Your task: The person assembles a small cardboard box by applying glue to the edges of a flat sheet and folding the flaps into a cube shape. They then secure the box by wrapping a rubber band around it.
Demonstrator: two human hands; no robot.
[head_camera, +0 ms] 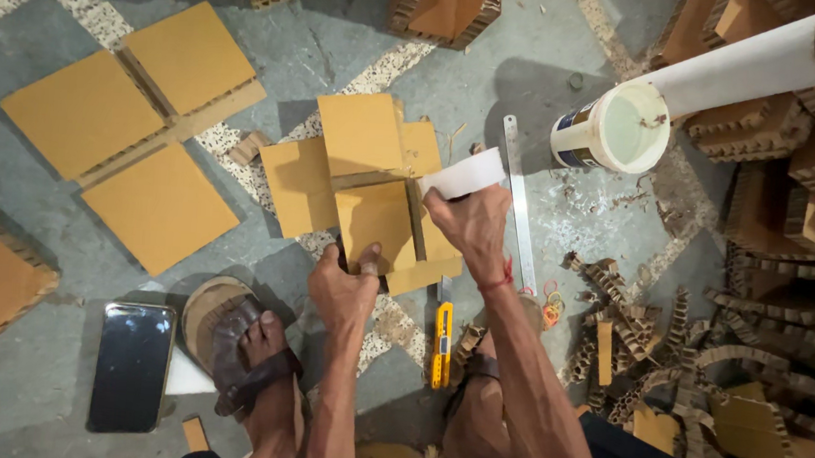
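A brown cardboard assembly (363,184) of overlapping square panels lies on the floor in front of me. My left hand (345,289) presses on its near edge, thumb on the lower panel. My right hand (472,225) holds a roll of white tape (464,175) at the assembly's right side, with the roll against the cardboard edge. Both hands touch the same piece.
A steel ruler (520,203) and a yellow utility knife (442,342) lie right of the assembly. A white glue tub (613,130) and a white tube (752,61) sit at upper right. Cardboard scraps (664,348) pile on the right. More panels (136,127) and a phone (131,365) lie left. My sandalled foot (249,351) is below.
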